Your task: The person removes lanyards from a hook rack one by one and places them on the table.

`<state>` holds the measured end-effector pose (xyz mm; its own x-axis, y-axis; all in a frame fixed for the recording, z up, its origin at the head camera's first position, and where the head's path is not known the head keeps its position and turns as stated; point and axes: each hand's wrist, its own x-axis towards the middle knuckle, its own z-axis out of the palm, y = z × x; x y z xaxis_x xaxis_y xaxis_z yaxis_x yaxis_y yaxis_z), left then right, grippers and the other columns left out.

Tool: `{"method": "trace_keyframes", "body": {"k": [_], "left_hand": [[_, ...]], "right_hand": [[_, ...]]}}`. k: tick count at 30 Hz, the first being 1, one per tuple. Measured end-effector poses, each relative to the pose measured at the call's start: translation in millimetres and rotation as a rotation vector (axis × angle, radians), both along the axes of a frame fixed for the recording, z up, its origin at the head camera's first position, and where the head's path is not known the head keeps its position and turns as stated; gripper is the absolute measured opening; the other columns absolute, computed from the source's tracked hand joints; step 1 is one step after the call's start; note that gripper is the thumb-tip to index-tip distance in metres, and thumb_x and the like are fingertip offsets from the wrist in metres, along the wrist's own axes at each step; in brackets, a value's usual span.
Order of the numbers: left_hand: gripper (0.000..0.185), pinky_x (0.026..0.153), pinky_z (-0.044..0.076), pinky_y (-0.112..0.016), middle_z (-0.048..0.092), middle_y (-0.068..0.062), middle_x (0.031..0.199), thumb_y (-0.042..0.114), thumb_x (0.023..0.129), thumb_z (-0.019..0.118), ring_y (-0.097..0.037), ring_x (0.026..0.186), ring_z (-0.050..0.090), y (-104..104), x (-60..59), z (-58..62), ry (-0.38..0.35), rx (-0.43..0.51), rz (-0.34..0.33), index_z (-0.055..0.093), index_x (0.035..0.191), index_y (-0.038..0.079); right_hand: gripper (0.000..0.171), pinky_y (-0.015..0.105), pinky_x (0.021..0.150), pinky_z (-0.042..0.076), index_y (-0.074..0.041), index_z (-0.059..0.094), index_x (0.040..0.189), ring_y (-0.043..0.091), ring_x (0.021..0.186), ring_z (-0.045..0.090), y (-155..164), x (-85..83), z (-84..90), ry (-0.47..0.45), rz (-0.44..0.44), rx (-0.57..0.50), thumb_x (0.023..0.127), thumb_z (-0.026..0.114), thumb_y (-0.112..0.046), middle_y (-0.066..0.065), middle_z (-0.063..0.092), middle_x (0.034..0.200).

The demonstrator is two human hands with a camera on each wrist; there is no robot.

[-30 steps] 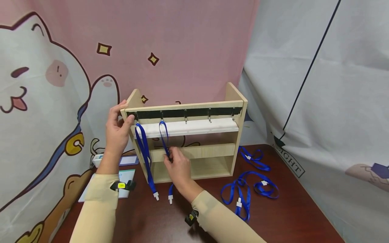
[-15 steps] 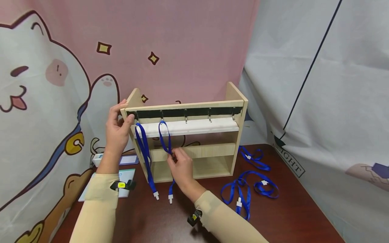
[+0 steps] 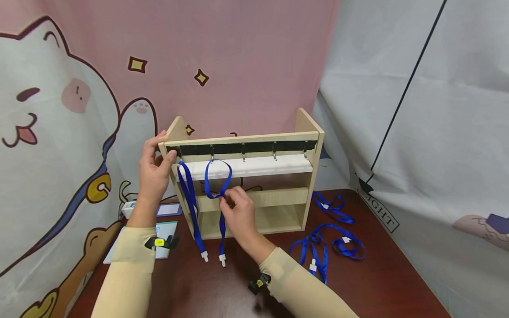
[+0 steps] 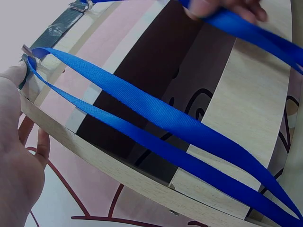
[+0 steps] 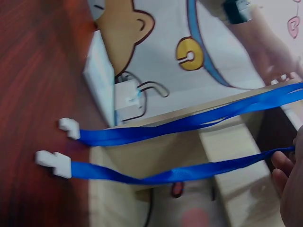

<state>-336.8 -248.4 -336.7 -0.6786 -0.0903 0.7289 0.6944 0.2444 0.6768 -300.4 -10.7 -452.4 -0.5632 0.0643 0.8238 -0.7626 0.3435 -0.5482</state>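
In the head view my left hand (image 3: 154, 172) grips the upper left corner of a small wooden shelf (image 3: 278, 195), thumb on the front and fingers behind the side panel. A blue lanyard (image 3: 188, 190) with a white clip hangs from the leftmost hook. On the second hook hangs another blue lanyard (image 3: 206, 182); my right hand (image 3: 240, 214) pinches it partway down, and its upper part spreads into a round loop. Its white clip (image 3: 222, 259) dangles below, near the table. In the right wrist view both straps (image 5: 189, 173) stretch across, fingertips at the right edge.
Several metal hooks (image 3: 274, 155) line a black strip (image 3: 258, 147) on the shelf. More blue lanyards (image 3: 324, 260) lie loose on the dark table (image 3: 381, 274) at the right. A white box (image 3: 128, 208) and flat card holders (image 3: 169, 209) lie behind my left forearm.
My right hand has moved slightly right and up with the second lanyard. The lanyard's loop has widened from a narrow strip to a round shape. My left hand stays on the shelf.
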Motion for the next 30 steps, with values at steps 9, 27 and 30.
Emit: {"method": "trace_keyframes", "body": {"k": [9,27,30], "left_hand": [[0.042,0.106,0.051,-0.038,0.047,0.01,0.169,0.014,0.111,0.068,-0.027,0.142,0.054,1.3,2.0,1.9,-0.007,0.002,0.004,0.06,0.153,0.013],[0.042,0.111,0.051,-0.043,0.046,0.01,0.169,0.016,0.111,0.068,-0.026,0.146,0.051,0.2,0.8,0.3,-0.005,-0.004,0.007,0.061,0.152,0.014],[0.041,0.111,0.05,-0.044,0.046,0.007,0.17,0.015,0.112,0.067,-0.026,0.147,0.051,0.0,0.2,0.0,-0.001,-0.005,0.005,0.061,0.152,0.014]], "right_hand": [[0.012,0.022,0.063,0.054,-0.004,0.076,0.092,0.013,0.073,0.063,8.6,5.1,38.0,0.041,0.098,-0.023,0.093,0.077,0.008,0.003,0.071,0.091],[0.009,0.025,0.062,0.055,-0.001,0.077,0.092,0.015,0.07,0.066,13.2,18.0,98.7,0.145,0.174,-0.082,0.096,0.077,0.007,0.006,0.072,0.088],[0.007,0.026,0.061,0.055,-0.001,0.078,0.094,0.016,0.068,0.065,13.5,20.1,104.5,0.153,0.189,-0.099,0.096,0.077,0.006,0.006,0.072,0.089]]}}
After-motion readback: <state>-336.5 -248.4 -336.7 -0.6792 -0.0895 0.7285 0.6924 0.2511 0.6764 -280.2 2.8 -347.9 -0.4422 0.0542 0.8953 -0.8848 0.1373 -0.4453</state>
